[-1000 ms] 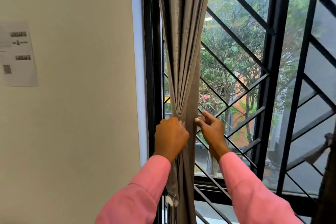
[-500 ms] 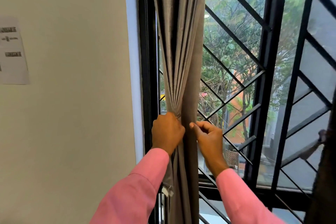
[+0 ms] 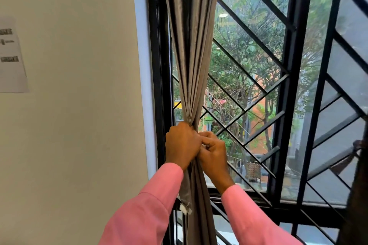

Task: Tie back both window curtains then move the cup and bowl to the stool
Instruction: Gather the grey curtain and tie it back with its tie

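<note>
Gathering the curtain [image 3: 194,45] at the window's left side, both hands at one height.
The left hand [image 3: 182,143] is clenched round the bunched folds, knuckles toward the camera, its pink sleeve rising from below. The right hand [image 3: 214,153] curls in at the bundle's right edge, pinching fabric and touching the left knuckles. The frame [image 3: 159,65] stands just left of the bundle, with the wall [image 3: 79,105] beyond it. Grille [image 3: 256,125] bars run close behind the right hand. A second ago the right fingers were spread and apart from the left hand.
</note>
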